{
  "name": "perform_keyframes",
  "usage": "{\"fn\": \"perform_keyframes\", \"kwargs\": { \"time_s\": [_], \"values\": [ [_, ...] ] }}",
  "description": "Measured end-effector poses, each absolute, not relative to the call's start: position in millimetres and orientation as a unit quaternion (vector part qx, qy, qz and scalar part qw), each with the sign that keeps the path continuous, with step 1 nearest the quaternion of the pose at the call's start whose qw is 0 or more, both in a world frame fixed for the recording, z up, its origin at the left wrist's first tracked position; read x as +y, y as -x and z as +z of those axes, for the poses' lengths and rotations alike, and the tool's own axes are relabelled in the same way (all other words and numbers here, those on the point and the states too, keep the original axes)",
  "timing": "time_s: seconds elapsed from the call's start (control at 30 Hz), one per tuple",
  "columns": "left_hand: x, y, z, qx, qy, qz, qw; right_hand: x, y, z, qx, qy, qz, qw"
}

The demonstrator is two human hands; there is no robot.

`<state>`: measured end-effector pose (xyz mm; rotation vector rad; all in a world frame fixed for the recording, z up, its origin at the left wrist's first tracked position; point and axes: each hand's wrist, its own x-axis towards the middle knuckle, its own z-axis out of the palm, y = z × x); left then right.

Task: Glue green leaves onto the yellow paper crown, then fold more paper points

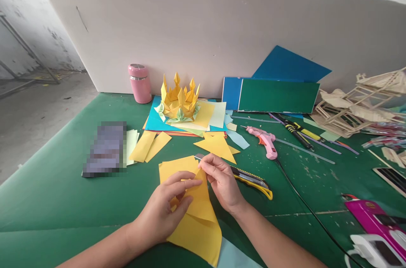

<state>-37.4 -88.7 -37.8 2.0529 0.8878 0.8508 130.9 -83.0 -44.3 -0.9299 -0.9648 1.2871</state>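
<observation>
Yellow paper [203,238] lies at the lower centre of the frame, beneath your two hands. Your right hand [223,183] pinches its upper right part between thumb and forefinger; your left hand [168,206] is loosely parted, thumb away from the fingers, their tips reaching over the paper, though whether they press it I can't tell. A cutter [253,181] lies partly hidden behind your right hand.
</observation>
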Motion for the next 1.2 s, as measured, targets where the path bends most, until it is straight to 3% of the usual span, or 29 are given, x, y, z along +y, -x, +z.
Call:
{"fn": "perform_keyframes", "kwargs": {
  "time_s": [0.23,0.4,0.9,1.2],
  "values": [
    [-74,42,-37,0.424,-0.734,0.4,0.349,-88,-131,-46,-0.544,0.452,0.455,0.541],
    [-64,47,-35,0.426,-0.747,0.411,0.303,-91,-131,-46,-0.674,0.48,0.319,0.462],
    [-57,57,-47,0.44,-0.848,0.266,0.126,-91,-129,-52,-0.804,0.478,0.11,0.336],
    [-55,60,-40,0.432,-0.888,0.154,0.046,-92,-129,-49,-0.836,0.487,0.094,0.235]
  ]
}}
